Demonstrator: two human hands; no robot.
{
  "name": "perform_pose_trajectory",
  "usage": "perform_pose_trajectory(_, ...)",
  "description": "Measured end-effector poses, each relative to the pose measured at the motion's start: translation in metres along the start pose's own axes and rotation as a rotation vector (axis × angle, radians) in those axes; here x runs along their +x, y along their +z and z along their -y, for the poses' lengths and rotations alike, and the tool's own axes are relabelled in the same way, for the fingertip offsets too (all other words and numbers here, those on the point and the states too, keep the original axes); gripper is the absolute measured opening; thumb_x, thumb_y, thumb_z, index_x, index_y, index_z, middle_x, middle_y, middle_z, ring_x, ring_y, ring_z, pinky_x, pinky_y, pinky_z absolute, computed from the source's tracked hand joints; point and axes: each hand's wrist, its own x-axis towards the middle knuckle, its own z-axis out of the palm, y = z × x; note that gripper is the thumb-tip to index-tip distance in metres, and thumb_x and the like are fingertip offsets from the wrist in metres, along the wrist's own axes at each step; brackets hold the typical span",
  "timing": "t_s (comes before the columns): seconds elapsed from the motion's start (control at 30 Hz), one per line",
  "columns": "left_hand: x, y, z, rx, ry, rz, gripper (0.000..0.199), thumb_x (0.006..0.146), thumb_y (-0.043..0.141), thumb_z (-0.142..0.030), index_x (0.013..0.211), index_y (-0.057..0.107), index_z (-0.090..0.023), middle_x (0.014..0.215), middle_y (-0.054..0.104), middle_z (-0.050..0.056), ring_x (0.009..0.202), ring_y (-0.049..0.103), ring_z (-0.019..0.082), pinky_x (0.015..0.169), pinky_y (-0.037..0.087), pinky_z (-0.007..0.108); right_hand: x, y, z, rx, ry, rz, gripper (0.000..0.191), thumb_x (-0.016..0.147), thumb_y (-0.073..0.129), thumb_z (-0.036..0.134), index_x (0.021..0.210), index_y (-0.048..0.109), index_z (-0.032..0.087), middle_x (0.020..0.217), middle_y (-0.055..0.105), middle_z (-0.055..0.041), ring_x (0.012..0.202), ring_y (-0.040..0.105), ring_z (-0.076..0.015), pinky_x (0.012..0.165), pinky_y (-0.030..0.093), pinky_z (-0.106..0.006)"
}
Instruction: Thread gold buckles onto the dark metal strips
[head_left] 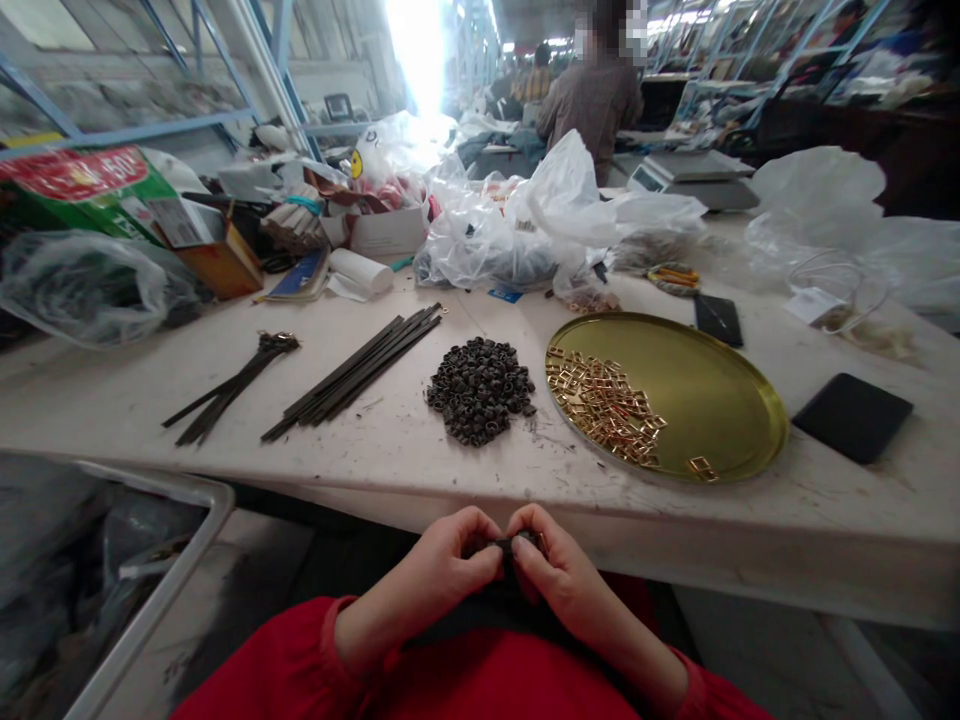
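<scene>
Both hands meet just in front of the table's near edge. Thumbs and fingertips of my left hand [466, 550] and my right hand [541, 552] pinch a dark strap [506, 546], most of it hidden by the fingers. Beyond them on the table lies a heap of small dark loops [480, 390]. To its left is a bundle of long dark straps [356, 375]; farther left, a few straps [232, 390] have their ends gathered together. At the right, a round gold tray [720, 390] bears many gold buckles [607, 405], piled at its left side.
Clear plastic bags [517, 230], a paper roll [360, 272] and boxes [82, 190] crowd the table's back. A black phone [718, 320] and a dark flat pad [853, 417] lie right. A white-rimmed crate [217, 500] stands lower left. A person [592, 100] stands beyond the table.
</scene>
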Motion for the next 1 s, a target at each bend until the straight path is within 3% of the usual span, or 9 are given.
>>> perform_pose_trajectory(0.13, -0.001, -0.007, -0.003, -0.093, -0.027, 0.096, 0.025, 0.07, 0.057, -0.026, 0.091, 0.056, -0.011, 0.077, 0.061, 0.002, 0.067, 0.052, 0.012, 0.06, 0.039, 0.024, 0.001, -0.004, -0.002, 0.083, 0.027, -0.028, 0.018, 0.082, 0.045, 0.038, 0.082, 0.04, 0.021, 0.047, 0.034, 0.0111, 0.04, 0.028, -0.0064, 0.038, 0.021, -0.018)
perform_pose_trajectory(0.37, 0.003, -0.003, 0.01, -0.263, -0.006, 0.039, 0.028, 0.07, 0.06, -0.027, 0.093, 0.054, -0.012, 0.08, 0.06, 0.001, 0.064, 0.053, 0.01, 0.061, 0.042, 0.023, 0.002, -0.003, 0.0, 0.342, 0.126, 0.014, 0.017, 0.081, 0.043, 0.039, 0.079, 0.036, 0.023, 0.047, 0.033, 0.0116, 0.037, 0.028, -0.0071, 0.038, 0.024, -0.019)
perform_pose_trajectory(0.53, 0.004, 0.003, 0.014, -0.089, 0.056, -0.017, 0.02, 0.072, 0.057, -0.023, 0.089, 0.06, -0.013, 0.077, 0.062, 0.001, 0.064, 0.054, 0.011, 0.061, 0.043, 0.022, -0.002, -0.006, 0.003, -0.319, -0.114, -0.12, 0.003, 0.079, 0.045, 0.024, 0.078, 0.043, 0.021, 0.062, 0.047, 0.0037, 0.056, 0.043, -0.0119, 0.053, 0.034, -0.025)
perform_pose_trajectory(0.6, 0.004, 0.005, 0.012, 0.039, 0.103, -0.031, 0.019, 0.072, 0.056, -0.019, 0.089, 0.062, -0.015, 0.08, 0.065, 0.001, 0.07, 0.056, 0.012, 0.065, 0.044, 0.023, -0.005, -0.007, 0.004, -0.467, -0.175, -0.12, 0.002, 0.079, 0.044, 0.02, 0.08, 0.044, 0.021, 0.069, 0.051, 0.0012, 0.062, 0.047, -0.0136, 0.058, 0.037, -0.026)
perform_pose_trajectory(0.7, 0.002, 0.005, 0.008, 0.154, 0.131, -0.015, 0.02, 0.073, 0.054, -0.018, 0.091, 0.063, -0.016, 0.084, 0.067, 0.001, 0.075, 0.058, 0.014, 0.068, 0.043, 0.022, -0.01, -0.008, 0.005, -0.486, -0.198, -0.092, 0.006, 0.084, 0.039, 0.02, 0.086, 0.044, 0.021, 0.073, 0.054, -0.0008, 0.066, 0.051, -0.0148, 0.06, 0.04, -0.027)
perform_pose_trajectory(0.83, -0.001, 0.003, 0.0, 0.266, 0.148, 0.027, 0.019, 0.073, 0.055, -0.019, 0.09, 0.063, -0.016, 0.086, 0.067, 0.001, 0.078, 0.059, 0.015, 0.067, 0.042, 0.022, -0.015, -0.007, 0.006, -0.475, -0.212, -0.032, 0.021, 0.091, 0.03, 0.026, 0.108, 0.04, 0.02, 0.081, 0.058, -0.0032, 0.071, 0.056, -0.0164, 0.065, 0.042, -0.028)
perform_pose_trajectory(1.0, -0.001, 0.006, -0.01, 0.303, 0.231, -0.01, 0.016, 0.076, 0.052, -0.022, 0.087, 0.063, -0.017, 0.089, 0.067, 0.003, 0.08, 0.058, 0.016, 0.071, 0.041, 0.023, -0.012, -0.004, 0.005, -0.528, -0.307, -0.018, 0.029, 0.09, 0.033, 0.027, 0.117, 0.036, 0.018, 0.105, 0.058, -0.0101, 0.095, 0.056, -0.0212, 0.082, 0.041, -0.034)
